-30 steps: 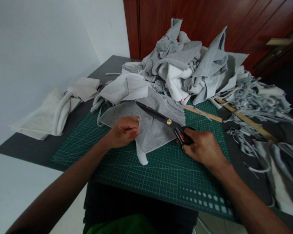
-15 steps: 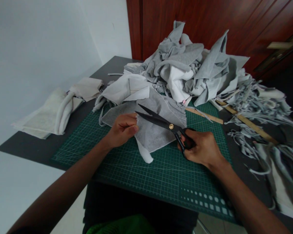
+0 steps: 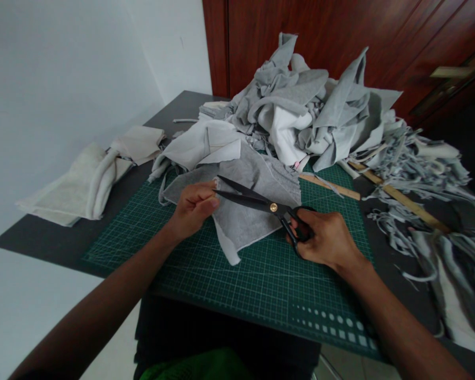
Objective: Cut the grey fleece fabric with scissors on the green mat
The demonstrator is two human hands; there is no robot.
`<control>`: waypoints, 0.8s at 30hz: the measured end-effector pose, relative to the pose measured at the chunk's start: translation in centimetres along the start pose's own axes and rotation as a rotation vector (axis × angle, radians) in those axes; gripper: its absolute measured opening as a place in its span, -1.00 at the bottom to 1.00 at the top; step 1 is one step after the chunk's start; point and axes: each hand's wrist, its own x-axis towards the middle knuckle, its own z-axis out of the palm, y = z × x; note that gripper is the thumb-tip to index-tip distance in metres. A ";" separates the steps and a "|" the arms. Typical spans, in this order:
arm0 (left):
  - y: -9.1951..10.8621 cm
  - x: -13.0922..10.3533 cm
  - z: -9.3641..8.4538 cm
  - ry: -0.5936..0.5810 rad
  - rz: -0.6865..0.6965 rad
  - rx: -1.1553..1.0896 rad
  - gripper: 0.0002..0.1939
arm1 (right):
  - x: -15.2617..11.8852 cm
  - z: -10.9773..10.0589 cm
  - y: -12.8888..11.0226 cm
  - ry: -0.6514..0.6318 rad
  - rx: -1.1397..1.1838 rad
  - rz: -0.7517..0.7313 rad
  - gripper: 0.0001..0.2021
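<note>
A piece of grey fabric (image 3: 245,224) lies over the green cutting mat (image 3: 237,295), with one pale corner hanging toward me. My left hand (image 3: 193,208) pinches its left edge between thumb and fingers, a little above the mat. In my right hand (image 3: 326,237) is a pair of black-handled scissors (image 3: 253,198), fingers through the loops. The blades point left and are slightly parted. Their tips reach the fabric edge, close beside my left fingertips. Whether the blades bite into the cloth, I cannot tell.
Behind the mat rises a heap of grey and white fabric (image 3: 296,100). Thin fabric strips (image 3: 423,163) pile up at right, around a wooden ruler (image 3: 411,206). A shorter wooden strip (image 3: 332,187) lies on the mat. Folded white cloths (image 3: 71,184) rest on the left, near the wall.
The scissors have moved slightly left, and their tips have come to the fabric edge by my left fingers. My left hand has shifted a little left with the fabric.
</note>
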 end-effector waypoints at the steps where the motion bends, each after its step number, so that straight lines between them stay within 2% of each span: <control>1: 0.1 0.0 0.0 -0.010 -0.001 0.005 -0.44 | 0.0 0.0 0.0 0.000 0.001 0.006 -0.96; 10: -0.1 -0.1 -0.1 -0.021 -0.007 -0.029 -0.46 | 0.2 0.1 -0.1 0.050 -0.043 0.102 -0.94; 18: 0.4 0.5 0.2 -0.014 0.028 -0.140 -0.45 | 0.0 0.0 0.0 0.079 0.027 -0.069 -0.97; 24: 0.7 0.9 0.1 0.012 -0.007 -0.198 -0.45 | 0.1 0.1 -0.2 0.047 0.014 -0.077 -0.99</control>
